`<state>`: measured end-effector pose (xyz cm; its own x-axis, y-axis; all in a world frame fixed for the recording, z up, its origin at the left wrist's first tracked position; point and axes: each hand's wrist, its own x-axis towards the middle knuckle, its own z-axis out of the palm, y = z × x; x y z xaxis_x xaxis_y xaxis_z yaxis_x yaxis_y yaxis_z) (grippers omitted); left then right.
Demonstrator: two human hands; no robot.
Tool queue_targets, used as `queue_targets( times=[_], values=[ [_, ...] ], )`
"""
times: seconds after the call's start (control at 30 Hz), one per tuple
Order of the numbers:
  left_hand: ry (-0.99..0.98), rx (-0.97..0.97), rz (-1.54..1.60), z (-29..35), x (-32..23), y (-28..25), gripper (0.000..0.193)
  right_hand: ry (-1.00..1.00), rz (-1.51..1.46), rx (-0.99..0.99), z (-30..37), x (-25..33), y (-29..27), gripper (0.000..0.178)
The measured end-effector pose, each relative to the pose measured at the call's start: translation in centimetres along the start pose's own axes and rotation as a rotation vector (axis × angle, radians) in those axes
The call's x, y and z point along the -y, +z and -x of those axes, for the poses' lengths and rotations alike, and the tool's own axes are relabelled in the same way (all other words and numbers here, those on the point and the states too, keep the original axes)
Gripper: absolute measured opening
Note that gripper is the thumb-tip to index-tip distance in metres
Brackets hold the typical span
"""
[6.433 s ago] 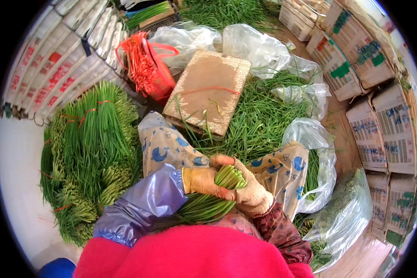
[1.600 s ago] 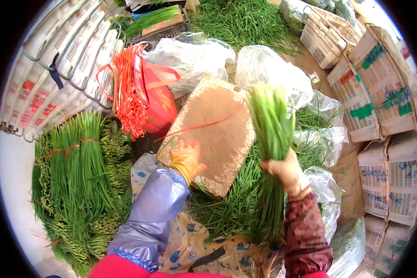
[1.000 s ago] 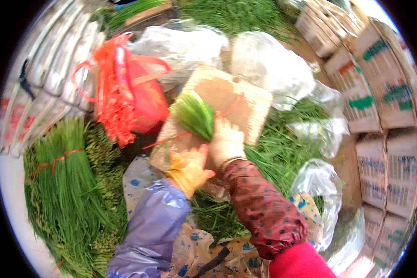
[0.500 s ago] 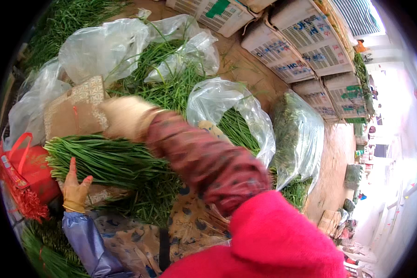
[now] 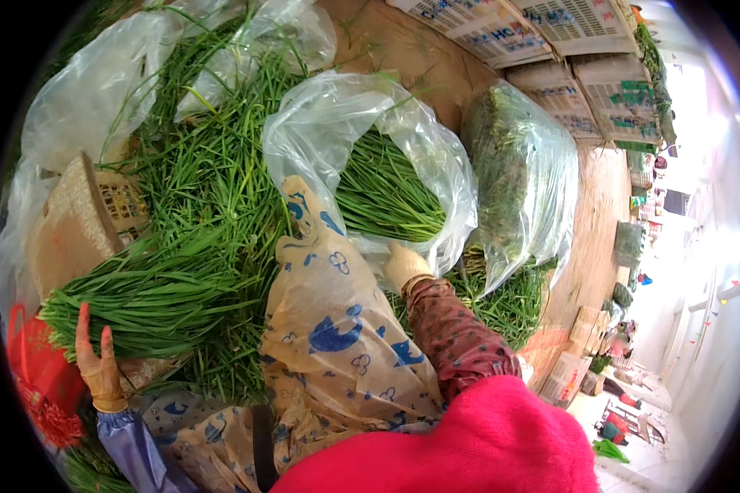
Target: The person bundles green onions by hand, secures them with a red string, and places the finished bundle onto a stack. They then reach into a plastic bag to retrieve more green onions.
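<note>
A thick bundle of garlic chives (image 5: 156, 300) lies at the left, its pale ends toward the left rim. Against those ends rests my left hand (image 5: 99, 361), in a tan glove, two fingers stretched apart. Farther right, my gloved right hand (image 5: 404, 264) is closed at the near rim of a clear plastic bag (image 5: 304, 135); its fingertips are partly hidden. Inside that open bag lie more garlic chives (image 5: 390, 189). A tan apron with blue prints (image 5: 337, 329) covers my lap between both hands.
Loose green leaves (image 5: 214, 156) are heaped beyond the bundle, next to a patterned board (image 5: 70, 218). At the far left sits a red bag (image 5: 41, 370). A filled clear bag (image 5: 522, 164) stands to the right, with white crates (image 5: 608, 94) stacked behind.
My right hand has moved from the far side of the bundle, rightward to the plastic bag. The view has shifted right and down. My left hand stays at the bundle.
</note>
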<state>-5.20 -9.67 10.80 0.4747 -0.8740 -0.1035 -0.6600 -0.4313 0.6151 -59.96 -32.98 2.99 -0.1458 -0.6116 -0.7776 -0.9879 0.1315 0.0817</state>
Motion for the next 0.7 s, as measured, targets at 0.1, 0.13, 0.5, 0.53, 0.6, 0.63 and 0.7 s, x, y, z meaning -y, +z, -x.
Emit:
queue_targets(
  times=[0.1,0.13,0.5,0.53,0.6,0.63,0.7],
  values=[
    [-0.06,-0.022,0.102,-0.8,-1.0,0.8,0.047,-0.12,0.43,0.313,-1.5,-5.6,1.8,0.036],
    [-0.028,-0.02,0.019,-1.1,-1.5,0.7,0.046,0.023,0.272,0.243,-2.0,-6.3,2.0,0.035],
    [0.015,-0.019,-0.027,-1.2,-0.8,1.8,0.043,-0.023,-0.316,-0.46,-8.0,-3.8,-3.9,0.078],
    [0.014,-0.004,-0.027,-1.3,-0.4,1.8,0.044,0.056,-0.21,-0.389,-8.7,-5.0,-3.8,0.089],
    [-0.027,0.017,0.053,-1.1,0.7,1.7,0.045,0.1,0.002,-0.33,-10.1,-8.0,-2.9,0.096],
    [-0.07,0.021,0.131,-0.9,1.4,1.4,0.045,0.114,0.056,-0.272,-10.0,-8.4,-2.8,0.097],
    [-0.101,0.028,0.205,-0.3,2.5,1.0,0.046,0.158,-0.109,-0.207,-10.2,-8.9,-2.4,0.096]
  ],
)
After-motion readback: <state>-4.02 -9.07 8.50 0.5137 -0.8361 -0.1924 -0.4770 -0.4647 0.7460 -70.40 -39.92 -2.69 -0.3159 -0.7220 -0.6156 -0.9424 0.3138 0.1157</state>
